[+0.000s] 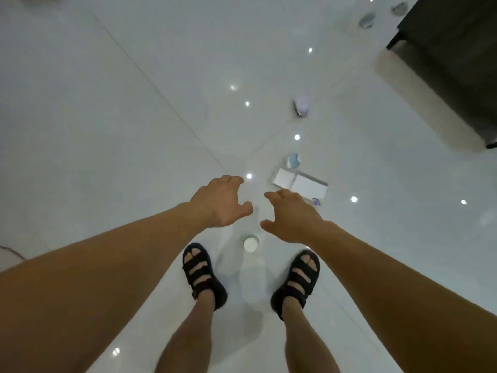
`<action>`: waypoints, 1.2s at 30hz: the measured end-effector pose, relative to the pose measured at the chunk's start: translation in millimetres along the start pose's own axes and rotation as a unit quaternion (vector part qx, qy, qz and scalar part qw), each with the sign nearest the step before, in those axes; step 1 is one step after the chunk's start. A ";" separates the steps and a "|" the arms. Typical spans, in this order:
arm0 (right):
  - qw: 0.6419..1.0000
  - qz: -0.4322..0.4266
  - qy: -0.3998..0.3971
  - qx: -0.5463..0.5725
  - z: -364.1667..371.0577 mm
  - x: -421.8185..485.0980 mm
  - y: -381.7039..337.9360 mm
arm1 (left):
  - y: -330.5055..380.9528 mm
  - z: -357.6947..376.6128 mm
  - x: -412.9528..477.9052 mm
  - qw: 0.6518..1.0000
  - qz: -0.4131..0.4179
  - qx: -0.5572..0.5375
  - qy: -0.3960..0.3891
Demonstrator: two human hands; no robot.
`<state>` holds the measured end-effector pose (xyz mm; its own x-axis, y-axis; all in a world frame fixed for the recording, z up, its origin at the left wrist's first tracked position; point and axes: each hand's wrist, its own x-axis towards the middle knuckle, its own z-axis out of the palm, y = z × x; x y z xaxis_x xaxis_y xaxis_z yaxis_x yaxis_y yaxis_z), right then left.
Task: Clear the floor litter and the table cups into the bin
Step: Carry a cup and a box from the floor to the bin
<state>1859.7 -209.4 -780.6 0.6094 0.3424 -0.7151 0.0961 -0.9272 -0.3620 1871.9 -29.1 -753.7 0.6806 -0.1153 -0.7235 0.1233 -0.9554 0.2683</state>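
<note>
I look straight down at a glossy white tiled floor (pixel 134 130). My left hand (pixel 220 201) and my right hand (pixel 290 219) reach forward side by side above it, fingers loosely spread, both holding nothing. A small white cup (pixel 251 244) lies on the floor below and between the hands, just ahead of my sandalled feet. Beyond my right hand lies an opened white box (pixel 301 183), with a crumpled pale blue piece of litter (pixel 293 160) behind it. Farther off sit a purplish wrapper (pixel 301 107) and two bluish scraps (pixel 367 20) (pixel 400 8).
A dark piece of furniture (pixel 457 63) with a pale base edge fills the upper right corner. My two feet in black sandals (pixel 203 275) (pixel 298 281) stand on the tiles. Bright ceiling-light reflections dot the floor. Open floor stretches to the left.
</note>
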 end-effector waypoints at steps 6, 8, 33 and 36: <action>0.999 0.013 -0.049 -0.005 163.1 95.6 47.7 | -74.6 152.4 88.7 0.995 0.006 -0.026 -0.092; 0.998 0.006 -0.056 -0.013 208.5 118.3 57.0 | -96.0 191.1 107.4 0.994 -0.001 -0.026 -0.110; 0.673 0.123 -0.027 0.728 213.0 189.6 110.1 | -78.9 229.1 194.3 0.950 0.088 -0.299 -0.023; 0.718 0.129 0.008 0.684 202.4 197.3 120.4 | -67.3 225.1 206.5 0.948 0.096 -0.304 -0.009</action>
<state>1832.2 -222.8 -1086.3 0.4782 0.1741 -0.8608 -0.8777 0.0613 -0.4752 1841.6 -49.7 -1064.3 0.7209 -0.2808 -0.6336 0.3954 -0.5842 0.7088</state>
